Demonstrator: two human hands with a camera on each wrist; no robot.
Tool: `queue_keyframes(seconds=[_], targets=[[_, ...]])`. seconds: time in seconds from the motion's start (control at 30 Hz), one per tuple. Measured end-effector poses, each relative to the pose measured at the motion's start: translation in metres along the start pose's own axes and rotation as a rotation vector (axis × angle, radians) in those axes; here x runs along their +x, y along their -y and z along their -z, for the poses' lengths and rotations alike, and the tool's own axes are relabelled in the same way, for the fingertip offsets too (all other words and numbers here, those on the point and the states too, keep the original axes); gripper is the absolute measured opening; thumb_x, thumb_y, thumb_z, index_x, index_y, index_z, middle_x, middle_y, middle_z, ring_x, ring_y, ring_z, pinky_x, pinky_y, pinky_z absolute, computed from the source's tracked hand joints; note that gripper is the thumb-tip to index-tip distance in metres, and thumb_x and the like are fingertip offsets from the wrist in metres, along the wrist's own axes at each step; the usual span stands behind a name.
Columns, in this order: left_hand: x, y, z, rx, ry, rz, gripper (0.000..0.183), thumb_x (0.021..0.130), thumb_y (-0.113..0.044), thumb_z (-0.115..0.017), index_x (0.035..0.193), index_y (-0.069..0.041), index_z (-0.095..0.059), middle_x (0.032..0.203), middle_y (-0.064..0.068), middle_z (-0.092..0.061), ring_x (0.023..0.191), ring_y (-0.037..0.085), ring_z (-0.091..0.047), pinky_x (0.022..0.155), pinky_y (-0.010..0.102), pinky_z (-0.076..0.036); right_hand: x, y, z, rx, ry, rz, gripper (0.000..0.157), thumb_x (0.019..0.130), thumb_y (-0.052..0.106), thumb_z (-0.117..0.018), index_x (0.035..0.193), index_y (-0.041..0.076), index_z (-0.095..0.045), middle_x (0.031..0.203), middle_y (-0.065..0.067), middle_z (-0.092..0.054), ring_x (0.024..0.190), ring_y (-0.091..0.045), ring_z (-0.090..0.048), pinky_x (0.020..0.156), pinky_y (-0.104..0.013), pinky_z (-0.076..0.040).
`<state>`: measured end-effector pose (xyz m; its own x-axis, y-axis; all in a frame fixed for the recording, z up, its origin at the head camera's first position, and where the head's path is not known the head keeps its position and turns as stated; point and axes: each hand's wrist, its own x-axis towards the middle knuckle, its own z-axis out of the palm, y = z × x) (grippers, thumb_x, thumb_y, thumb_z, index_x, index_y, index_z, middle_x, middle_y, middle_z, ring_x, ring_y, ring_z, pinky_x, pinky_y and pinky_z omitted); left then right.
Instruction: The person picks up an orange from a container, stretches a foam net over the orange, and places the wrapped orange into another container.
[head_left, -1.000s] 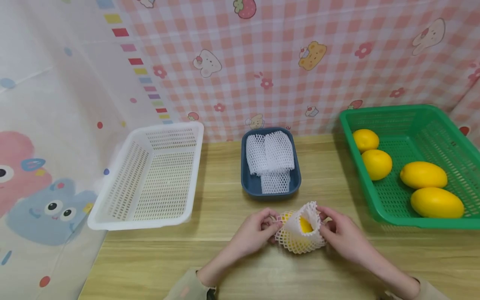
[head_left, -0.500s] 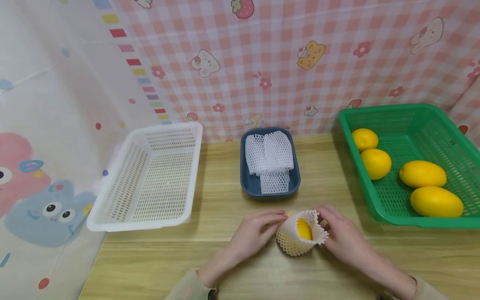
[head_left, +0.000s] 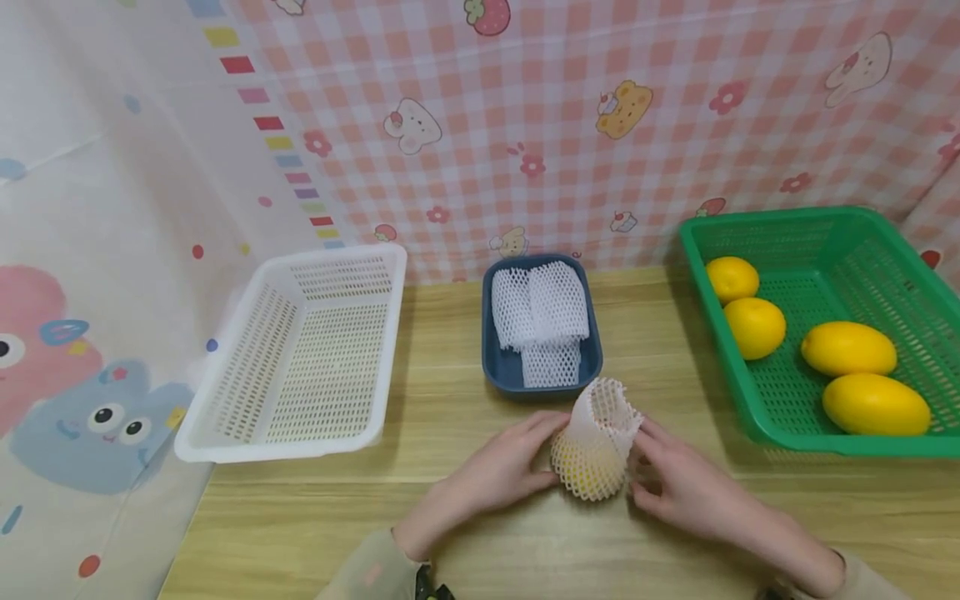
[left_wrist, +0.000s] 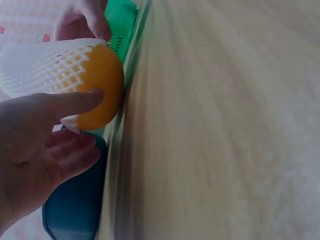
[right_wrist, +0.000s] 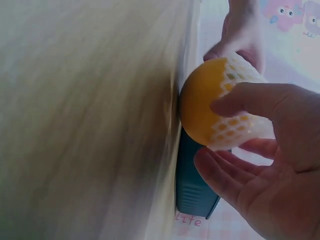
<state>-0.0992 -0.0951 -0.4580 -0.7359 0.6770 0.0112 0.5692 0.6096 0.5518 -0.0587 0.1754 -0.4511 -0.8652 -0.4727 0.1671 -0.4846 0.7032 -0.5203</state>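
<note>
A smooth yellow fruit (right_wrist: 202, 102) stands on end at the table, its lower part bare in both wrist views. A white foam net sleeve (head_left: 600, 425) covers the rest of it, the open end pointing up. From the left, my left hand (head_left: 504, 467) holds the fruit, thumb against its bare skin and fingers behind. My right hand (head_left: 686, 483) holds it from the other side, its thumb on the fruit near the net's lower edge and its fingertips below the net in the right wrist view.
Behind the hands, a dark blue tray (head_left: 510, 379) holds more folded foam net sleeves (head_left: 555, 304). A white slotted basket (head_left: 375, 425) stands left. On the right, a green basket (head_left: 765, 429) contains several yellow fruits (head_left: 847, 350). A checked cloth (head_left: 480, 167) hangs behind.
The sleeved fruit has gone from leaning over to standing upright, the sleeve's mouth now pointing up. Both hands have shifted from the sleeve's upper edge down to the fruit's sides.
</note>
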Motion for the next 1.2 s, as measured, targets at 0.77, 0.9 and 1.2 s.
queue_keyframes(seconds=[0.77,0.9,1.2], targets=[[0.005,0.002,0.015,-0.74,-0.042,0.109,0.071,0.09,0.0,-0.08,0.154,-0.004,-0.05,0.147,0.022,-0.059,0.123,0.037,-0.068,0.096,0.022,-0.062,0.021,0.005,0.014,0.219,-0.005,-0.038,0.084,0.076,0.029,-0.095,0.147,0.012,-0.055,0.147,-0.018,-0.062,0.11,-0.021,-0.068,0.079,-0.023,-0.062],[0.005,0.001,0.022,-0.793,-0.08,0.107,0.066,0.093,0.0,-0.076,0.154,-0.001,-0.049,0.149,0.024,-0.058,0.126,0.04,-0.067,0.098,0.025,-0.062,0.026,0.01,0.018,0.23,-0.033,-0.042,0.086,0.08,0.031,-0.093,0.152,0.012,-0.051,0.154,-0.019,-0.056,0.112,-0.02,-0.066,0.08,-0.023,-0.062],[0.008,-0.007,0.036,-0.935,-0.143,0.142,0.064,0.103,-0.027,-0.069,0.155,0.003,-0.044,0.153,0.028,-0.05,0.118,0.029,-0.072,0.101,0.03,-0.062,0.038,0.021,0.023,0.192,-0.259,0.033,0.067,0.079,0.021,-0.092,0.139,0.012,-0.065,0.129,-0.008,-0.069,0.099,-0.004,-0.062,0.076,-0.025,-0.062]])
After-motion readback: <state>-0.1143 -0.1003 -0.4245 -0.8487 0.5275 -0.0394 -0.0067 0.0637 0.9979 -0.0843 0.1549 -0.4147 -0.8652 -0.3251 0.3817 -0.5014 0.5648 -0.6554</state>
